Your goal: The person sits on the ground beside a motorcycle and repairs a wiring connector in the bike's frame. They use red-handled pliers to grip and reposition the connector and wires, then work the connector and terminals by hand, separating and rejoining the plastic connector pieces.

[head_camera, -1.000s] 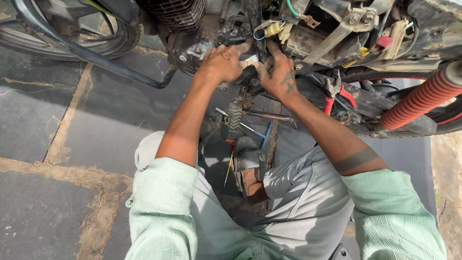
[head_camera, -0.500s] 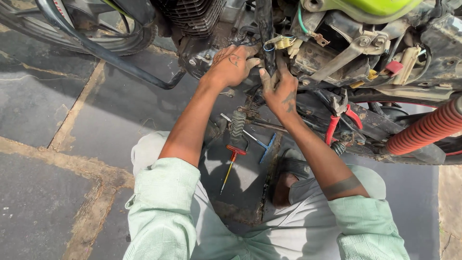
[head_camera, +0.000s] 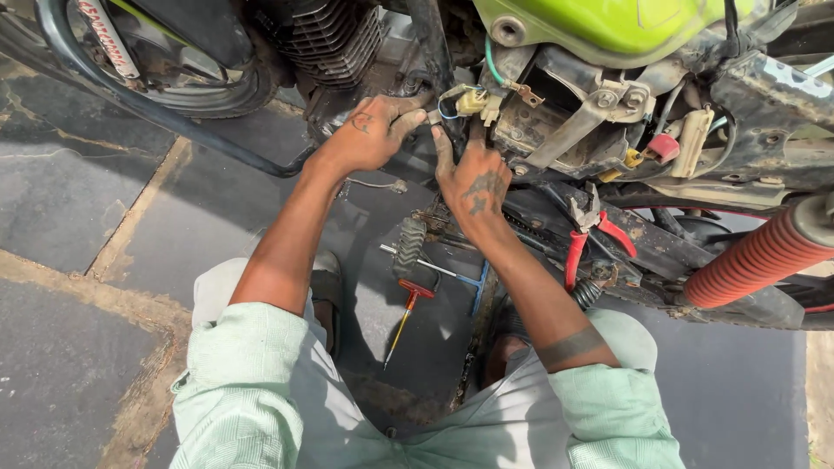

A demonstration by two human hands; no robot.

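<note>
We crouched beside the motorcycle frame [head_camera: 608, 130], and our left hand [head_camera: 369, 130] and right hand [head_camera: 473, 178] reached into its middle, close together, fingers curled about the yellowish wire connector [head_camera: 473, 102] and the dark tube behind it. Whether either hand was truly clamped on anything we could not tell; the fingertips were lost among the parts. Room there was tight, with the finned engine [head_camera: 334, 39] to the left and the wiring to the right. Open stone floor [head_camera: 78, 200] lay at our left. Between our knees lay a red-handled screwdriver [head_camera: 407, 314] and a blue T-wrench [head_camera: 452, 276]. Red-handled pliers [head_camera: 591, 234] rested on the frame. The red spring shock [head_camera: 756, 260] ran off the right edge.
</note>
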